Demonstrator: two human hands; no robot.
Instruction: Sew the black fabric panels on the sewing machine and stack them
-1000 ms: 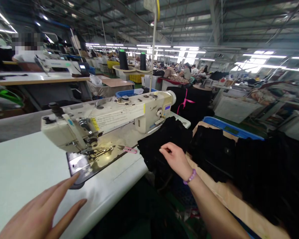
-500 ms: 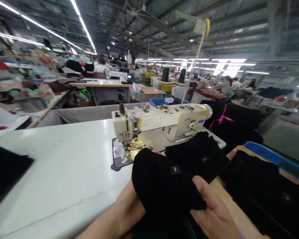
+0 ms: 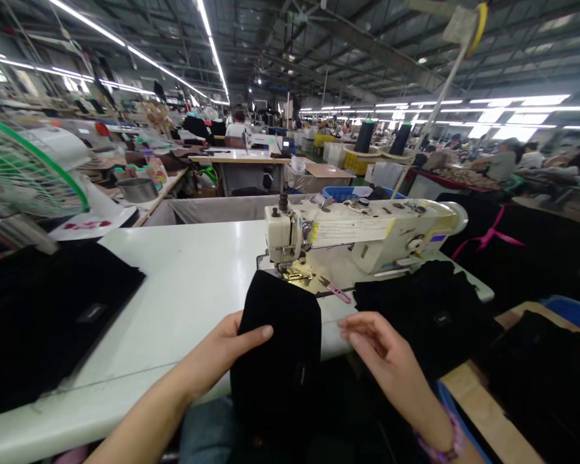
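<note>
My left hand (image 3: 217, 354) is closed on a black fabric piece (image 3: 283, 328), thumb on top and fingers hidden underneath. The piece hangs over the front edge of the white sewing table (image 3: 188, 283), its far end close to the needle area of the sewing machine (image 3: 352, 225). To the right of the fabric, my right hand (image 3: 389, 354) is apart from it, fingers loosely bent and holding nothing. Pink-handled thread snips (image 3: 337, 291) lie beside the machine's needle area. A pile of black pieces (image 3: 425, 309) with a small label lies right of the snips.
More black pieces (image 3: 53, 309) are stacked at the table's left, below a green-rimmed fan (image 3: 33, 171). At the right, further black pieces (image 3: 551, 380) lie near a blue bin (image 3: 575, 312). A black bundle tied with pink ribbon (image 3: 495, 238) stands behind. People work farther back.
My right hand has let go of the black piece and moved away from it. The left hand keeps hold, and the piece now lies turned toward the needle area. The view has swung left.
</note>
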